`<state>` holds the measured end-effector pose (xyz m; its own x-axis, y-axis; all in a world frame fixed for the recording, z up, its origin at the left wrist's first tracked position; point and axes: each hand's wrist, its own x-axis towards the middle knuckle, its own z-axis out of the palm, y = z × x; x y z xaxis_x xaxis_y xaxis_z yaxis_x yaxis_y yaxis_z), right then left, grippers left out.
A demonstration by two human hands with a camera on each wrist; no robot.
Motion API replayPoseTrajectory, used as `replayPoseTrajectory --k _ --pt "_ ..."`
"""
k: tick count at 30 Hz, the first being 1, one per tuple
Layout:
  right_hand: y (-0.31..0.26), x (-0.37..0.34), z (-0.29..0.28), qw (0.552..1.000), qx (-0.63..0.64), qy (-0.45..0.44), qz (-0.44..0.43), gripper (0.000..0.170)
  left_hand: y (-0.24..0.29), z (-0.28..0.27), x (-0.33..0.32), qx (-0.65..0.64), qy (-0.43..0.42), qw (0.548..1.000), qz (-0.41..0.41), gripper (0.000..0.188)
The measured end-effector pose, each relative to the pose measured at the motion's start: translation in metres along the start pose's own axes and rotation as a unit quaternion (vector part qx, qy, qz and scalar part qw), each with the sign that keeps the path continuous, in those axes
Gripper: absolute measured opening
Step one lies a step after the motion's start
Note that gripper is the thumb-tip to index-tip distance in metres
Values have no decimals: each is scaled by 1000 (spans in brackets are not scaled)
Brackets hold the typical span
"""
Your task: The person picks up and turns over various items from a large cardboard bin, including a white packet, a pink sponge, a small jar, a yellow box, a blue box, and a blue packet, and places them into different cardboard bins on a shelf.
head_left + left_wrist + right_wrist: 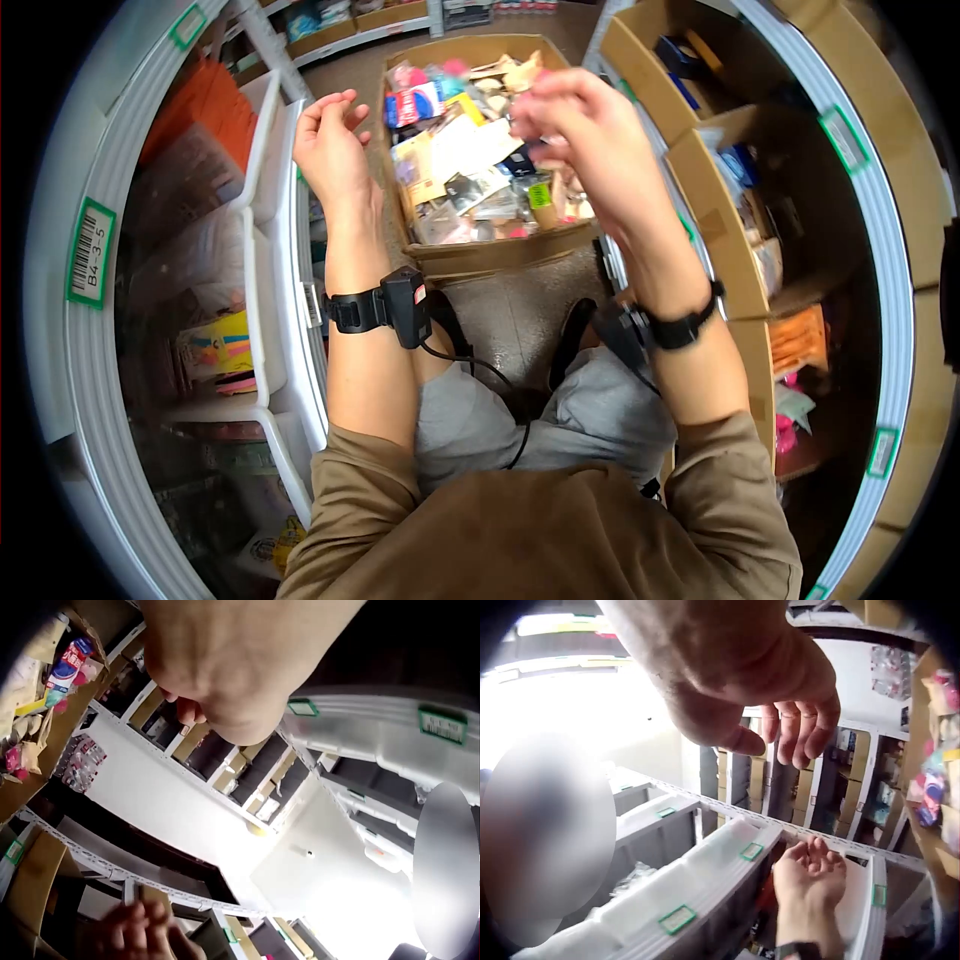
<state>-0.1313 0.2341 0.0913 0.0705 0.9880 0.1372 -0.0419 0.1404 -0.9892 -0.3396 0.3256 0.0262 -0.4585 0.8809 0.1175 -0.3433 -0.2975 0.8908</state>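
Both hands are raised on either side of a big cardboard box (pixel 490 262) filled with mixed small packages. In the head view my left hand (pixel 338 155) is by the box's left edge, its fingers loosely bent around nothing. Over the box's right side, slightly blurred, my right hand (pixel 600 145) has loosely curved fingers and no object in them. The right wrist view shows this right hand (pixel 761 686) empty, with the left hand (pixel 810 881) palm up beyond it. Inside the box lie a blue-and-red pack (pixel 413 104), pale flat packages (pixel 462 146) and a green-labelled item (pixel 540 194).
Shelving with white plastic bins (pixel 262 330) and a B4-3-5 label (pixel 91 252) stands close on the left. Shelves of open cardboard boxes (pixel 708 215) line the right. More racks run behind the box. Grey floor (pixel 510 325) shows between the feet.
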Motion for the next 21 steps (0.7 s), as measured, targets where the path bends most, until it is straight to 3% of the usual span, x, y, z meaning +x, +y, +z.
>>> replayPoseTrajectory --k 4,6,7,8,9,10,12,18,21 --pt "110 136 58 988 -154 20 10 34 -9 -10 16 8 19 1000 -3 8" --pt "158 176 76 928 -339 -74 136 46 -12 -10 19 4 30 999 -15 9" --pt "192 190 87 884 -431 -105 147 53 -11 -9 21 -5 34 999 -20 9" --pt "228 193 92 837 -524 -138 83 57 -11 -9 23 1 36 999 -20 9" --pt "266 194 93 839 -515 -138 111 66 -10 -10 25 1 36 999 -17 9" --pt "266 185 98 821 -524 -133 184 71 -9 -11 29 0 36 999 -13 8" --pt "267 177 105 821 -516 -154 191 73 -7 -14 33 0 39 999 -19 8" --pt "275 181 118 817 -514 -188 183 48 -12 -16 40 2 38 999 -33 8" --pt "254 180 103 827 -535 -113 129 39 -18 -21 42 89 -19 995 -29 12"
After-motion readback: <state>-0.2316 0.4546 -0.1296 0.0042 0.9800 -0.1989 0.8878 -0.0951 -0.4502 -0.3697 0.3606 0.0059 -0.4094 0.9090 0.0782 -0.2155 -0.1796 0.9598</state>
